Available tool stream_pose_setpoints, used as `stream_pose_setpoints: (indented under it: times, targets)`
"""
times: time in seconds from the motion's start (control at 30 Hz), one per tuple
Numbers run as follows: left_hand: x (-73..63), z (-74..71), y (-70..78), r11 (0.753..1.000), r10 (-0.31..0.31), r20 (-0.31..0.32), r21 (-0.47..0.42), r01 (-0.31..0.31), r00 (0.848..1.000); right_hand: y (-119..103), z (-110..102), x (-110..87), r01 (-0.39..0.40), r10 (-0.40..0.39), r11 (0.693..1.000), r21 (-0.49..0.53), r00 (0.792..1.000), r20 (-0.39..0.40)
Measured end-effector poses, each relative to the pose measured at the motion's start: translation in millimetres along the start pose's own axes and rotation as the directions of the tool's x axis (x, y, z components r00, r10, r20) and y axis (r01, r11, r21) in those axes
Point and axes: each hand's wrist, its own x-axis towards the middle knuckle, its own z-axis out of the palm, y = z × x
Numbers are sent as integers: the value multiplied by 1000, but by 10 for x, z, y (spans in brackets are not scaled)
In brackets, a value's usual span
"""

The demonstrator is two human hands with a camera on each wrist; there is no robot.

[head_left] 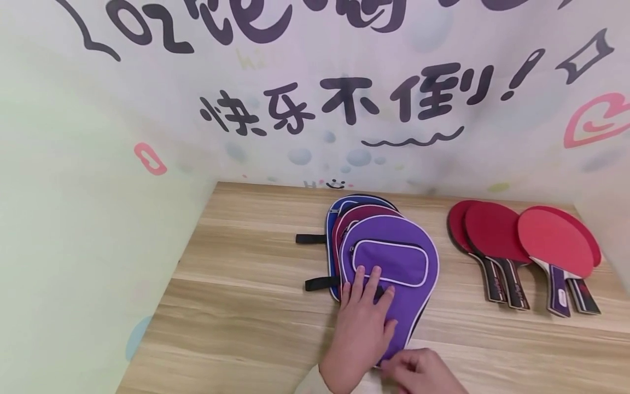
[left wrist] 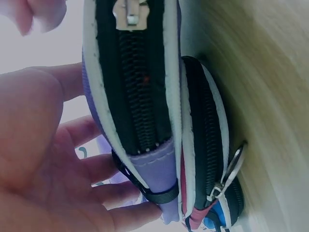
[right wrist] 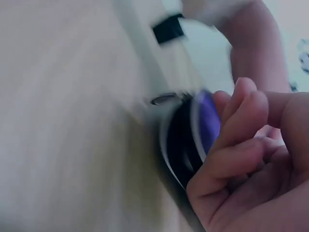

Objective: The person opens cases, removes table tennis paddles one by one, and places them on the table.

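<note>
A purple table tennis racket case (head_left: 418, 235) with white piping lies on top of a maroon case (head_left: 366, 210) and a blue case (head_left: 331, 219). My left hand (head_left: 359, 328) rests on the purple case's front with fingers extended, just below its small pocket. My right hand (head_left: 418, 372) has bent fingers at the case's narrow lower end; whether they pinch anything is hidden. Beyond those fingers, a metal zipper pull (right wrist: 164, 99) sticks out from the case's edge. The left wrist view shows a zipper slider (left wrist: 130, 14) on the purple case, with meshed teeth below it.
Several red-faced table tennis rackets (head_left: 494, 230) lie overlapping at the right of the wooden table (head_left: 236, 317). Black straps (head_left: 311, 239) stick out leftward from the case stack. A white printed backdrop (head_left: 275, 153) rises behind the table's back edge.
</note>
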Motion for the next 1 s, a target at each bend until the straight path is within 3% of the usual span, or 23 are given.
stream_pose_setpoints:
  times: [0.07, 0.17, 0.27, 0.33, 0.4, 0.5, 0.7, 1.0]
  targets:
    - [1, -10, 7, 1000, -1, 16, -2, 1, 1000, -35, -136, -33, -128, 129, 992, 16, 989, -70]
    - [3, -13, 18, 1000, -1, 63, 10, 0, 998, -62, -297, -41, -296, 288, 955, -3, 935, -208]
    - [-1, 11, 47, 998, -3, 126, 56, -4, 992, -34, -380, -3, -375, 358, 927, 14, 872, -335]
    - [-17, 49, 75, 994, 1, 143, 104, -16, 990, -1, -405, 32, -403, 390, 914, 42, 846, -364]
    - [-36, 93, 104, 990, 1, 138, 143, -21, 990, 45, -413, 72, -400, 402, 913, 81, 845, -352]
    - [-57, 147, 137, 985, 1, 92, 173, -16, 996, 115, -412, 128, -379, 392, 920, 103, 867, -307]
    - [-50, 194, 158, 990, 11, 41, 142, -17, 999, 197, -403, 207, -331, 349, 937, 114, 904, -246]
    - [-122, 116, 80, 998, 20, 7, -67, -20, 1000, 190, -398, 233, -320, 337, 942, 105, 901, -274]
